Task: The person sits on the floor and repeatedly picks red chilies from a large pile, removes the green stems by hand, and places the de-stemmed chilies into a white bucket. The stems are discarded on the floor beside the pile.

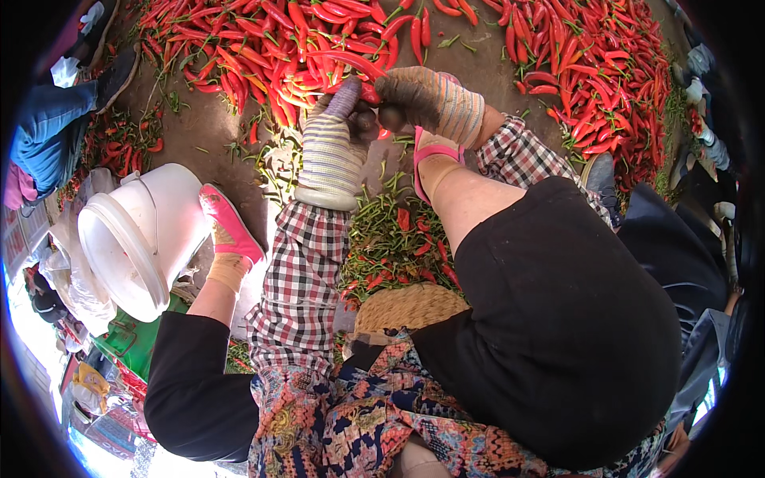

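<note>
My left hand (334, 143), in a striped knit glove with dark, soiled fingertips, grips a red chili pepper (370, 93) that passes partly behind the thumb. Close against it, my right hand (433, 98) wears a similar stained glove. Its bent fingers pinch the end of another long red chili pepper (346, 58), which points to the left. The fingertips of both hands nearly meet, so the exact grip is partly hidden. Just beyond them spreads a heap of red chili peppers (263, 36). Below, between my feet, lies a pile of green stems (382, 239) mixed with red pieces.
A second chili heap (591, 71) spreads at the upper right. To the left, a white plastic bucket (161, 209) lies tipped beside my pink shoe (230, 221). A woven straw seat or mat (409, 308) is below the stems. Another person's jeans-clad leg (54, 119) is at far left.
</note>
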Available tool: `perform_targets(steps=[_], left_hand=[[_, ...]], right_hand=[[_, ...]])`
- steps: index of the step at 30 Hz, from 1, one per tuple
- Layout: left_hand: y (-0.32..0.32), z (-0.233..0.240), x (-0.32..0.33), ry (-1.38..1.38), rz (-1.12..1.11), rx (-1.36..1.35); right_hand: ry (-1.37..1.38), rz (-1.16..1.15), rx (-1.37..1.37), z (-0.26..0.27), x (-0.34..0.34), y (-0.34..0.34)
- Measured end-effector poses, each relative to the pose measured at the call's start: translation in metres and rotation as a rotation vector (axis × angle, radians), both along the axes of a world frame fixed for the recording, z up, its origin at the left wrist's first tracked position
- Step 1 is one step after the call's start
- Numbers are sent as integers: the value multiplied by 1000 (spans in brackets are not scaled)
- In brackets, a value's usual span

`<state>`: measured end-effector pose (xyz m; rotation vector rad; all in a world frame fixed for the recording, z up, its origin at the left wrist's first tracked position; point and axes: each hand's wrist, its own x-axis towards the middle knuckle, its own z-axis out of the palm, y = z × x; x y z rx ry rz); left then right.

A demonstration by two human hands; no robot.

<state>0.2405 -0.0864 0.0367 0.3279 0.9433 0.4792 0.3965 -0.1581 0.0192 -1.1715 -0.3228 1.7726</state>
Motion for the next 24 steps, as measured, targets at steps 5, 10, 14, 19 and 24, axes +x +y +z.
perform_targets(steps=[5, 10, 14, 19, 24], left_hand=[[-7, -2, 1, 61, 125, 6], [-13, -3, 7, 136, 146, -47], [-6, -4, 0, -6, 59, -271], [-6, 8, -10, -391, -215, -266], [-12, 18, -8, -28, 0, -104]], right_hand=[[-460, 142, 98, 18, -5, -1], [-473, 113, 123, 26, 2, -1], [-397, 141, 250, 20, 5, -7], [-324, 75, 234, 11, 10, -8], [-409, 131, 11, 13, 9, -3]])
